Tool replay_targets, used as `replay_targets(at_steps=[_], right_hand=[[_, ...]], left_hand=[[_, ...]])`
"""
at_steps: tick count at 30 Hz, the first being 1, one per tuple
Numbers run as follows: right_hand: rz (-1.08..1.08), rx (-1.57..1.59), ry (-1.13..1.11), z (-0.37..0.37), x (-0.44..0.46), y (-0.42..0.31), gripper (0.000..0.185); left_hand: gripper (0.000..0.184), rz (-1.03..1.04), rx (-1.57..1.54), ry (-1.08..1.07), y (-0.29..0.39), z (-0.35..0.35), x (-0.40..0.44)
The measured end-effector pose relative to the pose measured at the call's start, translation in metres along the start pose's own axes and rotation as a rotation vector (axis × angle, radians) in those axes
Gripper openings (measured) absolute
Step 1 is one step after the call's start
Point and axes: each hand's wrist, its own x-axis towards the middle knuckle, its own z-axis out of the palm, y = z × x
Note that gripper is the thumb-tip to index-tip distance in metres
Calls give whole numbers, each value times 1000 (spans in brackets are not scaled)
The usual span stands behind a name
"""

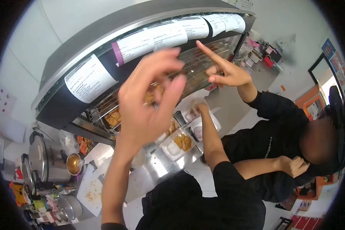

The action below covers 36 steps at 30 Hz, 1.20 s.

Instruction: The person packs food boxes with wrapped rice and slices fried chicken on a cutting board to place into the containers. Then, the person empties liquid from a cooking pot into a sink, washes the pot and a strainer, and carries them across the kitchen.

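Observation:
My left hand is raised in front of the display case, its fingers bent and the thumb apart, holding nothing. Farther right, my right hand reaches down over white containers beside the case; its fingers are small and blurred, and what they touch is unclear. A white container with rice and fried pieces stands on the metal counter nearer to me. More fried food lies inside the case, partly hidden by my left hand.
A co-worker in black at the right points at the case with one hand; the other hand is near their face. Printed papers hang on the case. At left are a large pot, a bowl and a cutting board.

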Motion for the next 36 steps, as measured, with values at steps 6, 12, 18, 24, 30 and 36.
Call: replay_targets(at_steps=[6, 12, 18, 24, 30, 36], right_hand=[[-75, 226, 456, -5, -41, -14, 36], [-146, 1145, 340, -8, -170, -75, 30], [-471, 955, -61, -1, -255, -131, 27], [-514, 1305, 68, -51, -240, -161, 23], [-920, 736, 830, -159, -151, -238, 27], [-782, 63, 45, -203, -62, -318, 51]], left_hand=[[15, 82, 461, -371, -15, 43, 57], [23, 78, 322, -389, -18, 72, 28], [31, -163, 260, -312, -20, 41, -55], [19, -753, 260, -238, -25, -30, -229], [42, -751, 684, -469, 28, -119, -453], [67, -1067, 529, -656, 110, -128, -514]])
